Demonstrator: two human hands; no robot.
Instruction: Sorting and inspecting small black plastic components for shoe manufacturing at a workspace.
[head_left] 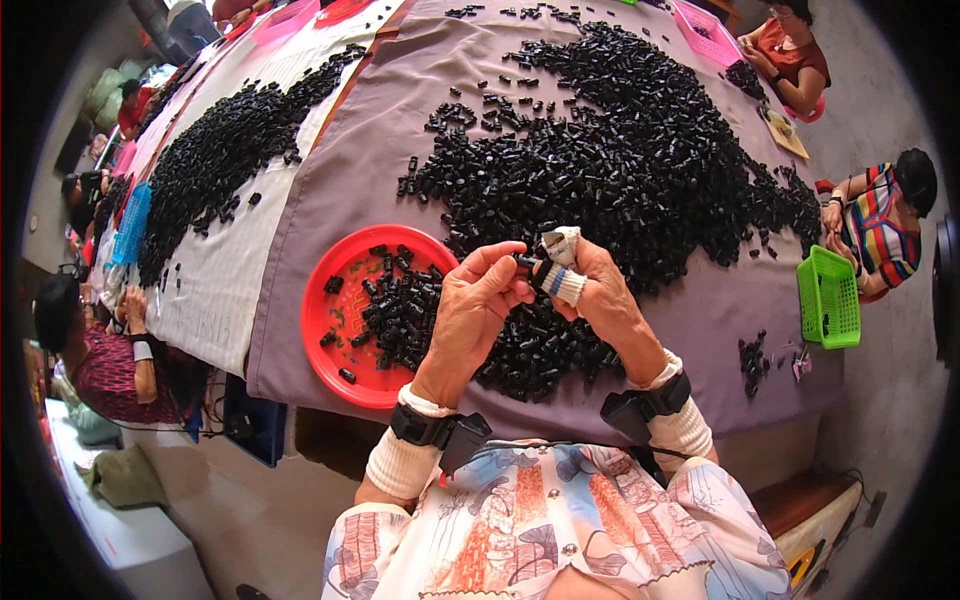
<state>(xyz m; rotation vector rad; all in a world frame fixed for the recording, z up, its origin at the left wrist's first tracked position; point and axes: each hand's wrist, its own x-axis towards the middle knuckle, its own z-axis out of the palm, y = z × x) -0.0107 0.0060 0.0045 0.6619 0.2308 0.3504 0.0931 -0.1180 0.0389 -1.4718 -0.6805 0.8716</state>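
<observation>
In front of my chest both hands meet over the heap of small black cylindrical parts (620, 170). My left hand (478, 290) is closed, thumb and fingers pinching a small black part (526, 262). At its other end my right hand (605, 290) grips the same part. Cloth covers the right fingertips: a white knit piece with a blue stripe (566, 284) and a paler wrap (562, 244). Just left of and below my left hand lies a round red tray (318, 300), partly filled with more black parts.
A mauve cloth (330, 190) covers my table. A green basket (830, 300) stands at the right edge, near a person in a striped top (890, 225). Another black heap (215, 150) lies on the white-covered table at left, beside a blue basket (131, 225). Other people sit around both tables.
</observation>
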